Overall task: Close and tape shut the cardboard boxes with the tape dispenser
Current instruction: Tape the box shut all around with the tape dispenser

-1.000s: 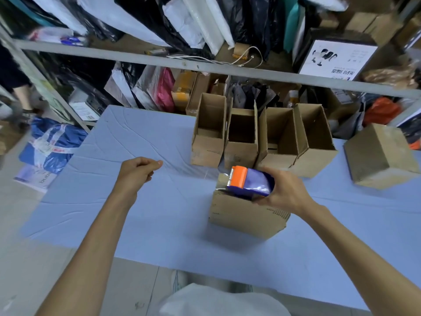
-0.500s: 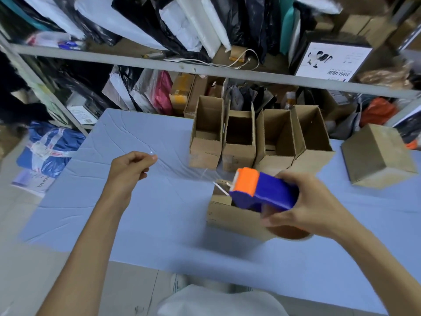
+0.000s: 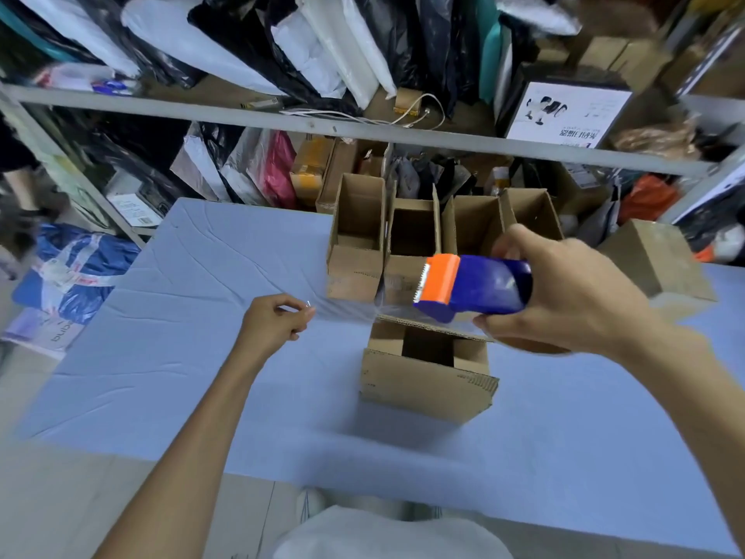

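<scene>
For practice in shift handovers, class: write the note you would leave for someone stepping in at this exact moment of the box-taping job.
Left hand: pinches the free end of the clear tape.
Right hand: grips the tape dispenser above the near box.
Near box: on the blue table, top flaps not shut.
Done: seemingly the closed box at far right; tape on it cannot be told.
Left: close and tape the near box, then the four open boxes behind it.
</scene>
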